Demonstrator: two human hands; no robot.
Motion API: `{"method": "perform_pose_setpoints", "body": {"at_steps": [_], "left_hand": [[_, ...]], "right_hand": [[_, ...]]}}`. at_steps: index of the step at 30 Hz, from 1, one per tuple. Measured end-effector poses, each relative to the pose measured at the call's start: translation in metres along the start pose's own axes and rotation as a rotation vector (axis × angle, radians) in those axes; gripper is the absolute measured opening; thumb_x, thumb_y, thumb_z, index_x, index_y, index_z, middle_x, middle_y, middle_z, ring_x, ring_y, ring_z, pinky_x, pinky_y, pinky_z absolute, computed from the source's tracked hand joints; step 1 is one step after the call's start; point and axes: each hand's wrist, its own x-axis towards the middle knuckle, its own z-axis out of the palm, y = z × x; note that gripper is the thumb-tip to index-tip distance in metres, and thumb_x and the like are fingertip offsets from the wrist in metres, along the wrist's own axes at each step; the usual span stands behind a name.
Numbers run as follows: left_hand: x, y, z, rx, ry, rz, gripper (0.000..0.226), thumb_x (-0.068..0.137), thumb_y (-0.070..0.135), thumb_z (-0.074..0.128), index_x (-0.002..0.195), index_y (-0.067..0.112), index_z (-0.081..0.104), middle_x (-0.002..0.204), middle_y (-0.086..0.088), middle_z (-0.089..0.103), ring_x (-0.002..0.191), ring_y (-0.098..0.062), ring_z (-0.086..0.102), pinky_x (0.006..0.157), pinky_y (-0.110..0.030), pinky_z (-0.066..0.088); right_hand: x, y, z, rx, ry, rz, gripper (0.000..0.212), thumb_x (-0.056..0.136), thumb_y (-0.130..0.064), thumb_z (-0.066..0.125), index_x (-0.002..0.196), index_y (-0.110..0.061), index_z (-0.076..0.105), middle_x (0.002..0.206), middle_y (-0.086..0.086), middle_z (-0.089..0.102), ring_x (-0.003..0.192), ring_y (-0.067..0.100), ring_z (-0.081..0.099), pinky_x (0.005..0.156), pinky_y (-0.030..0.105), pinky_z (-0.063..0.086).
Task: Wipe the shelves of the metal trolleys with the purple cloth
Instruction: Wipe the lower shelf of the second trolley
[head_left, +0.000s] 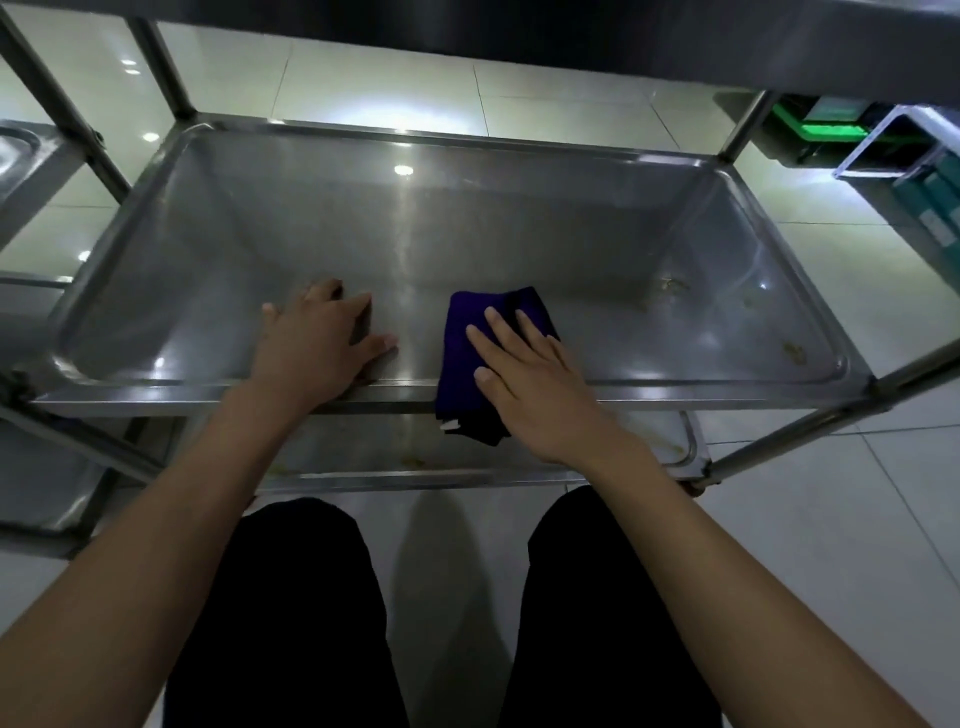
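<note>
Shelf: steel middle shelf (519, 218), brown stains at right.
Floor: pale glossy tiles (363, 88).
Right hand (540, 395): fingers spread flat, pressing the purple cloth (467, 358).
Left hand (317, 348): spread on the shelf.
Unclear: green objects (826, 130) at far right.

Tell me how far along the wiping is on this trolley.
Done: the left and middle of the middle shelf show no marks. In hand: the right hand presses the purple cloth flat over the near rim; the left hand rests on the shelf. Left: brownish spots on the right side, more near the right corner, and stains on the lower shelf.
</note>
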Motion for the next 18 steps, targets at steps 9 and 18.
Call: {"method": "perform_pose_setpoints", "body": {"at_steps": [9,18], "left_hand": [[-0.005,0.09,-0.004,-0.129,0.055,0.143,0.029,0.096,0.016,0.053,0.117,0.022,0.072,0.117,-0.007,0.064,0.103,-0.028,0.062,0.079,-0.038,0.049],[-0.016,0.094,0.024,0.039,0.016,0.127,0.055,0.103,0.04,0.014,0.122,0.014,0.058,0.126,-0.011,0.057,0.109,-0.036,0.059,0.094,-0.05,0.04]], "right_hand": [[-0.005,-0.021,0.007,0.066,0.013,0.09,0.066,0.103,-0.061,0.018,0.161,-0.03,0.006,0.168,-0.006,-0.009,0.153,0.022,-0.016,0.123,0.05,-0.009],[0.0,0.024,0.01,-0.011,0.077,0.074,0.066,0.101,-0.061,0.014,0.16,-0.034,0.007,0.168,-0.012,-0.004,0.154,0.018,-0.009,0.124,0.045,-0.005]]}}
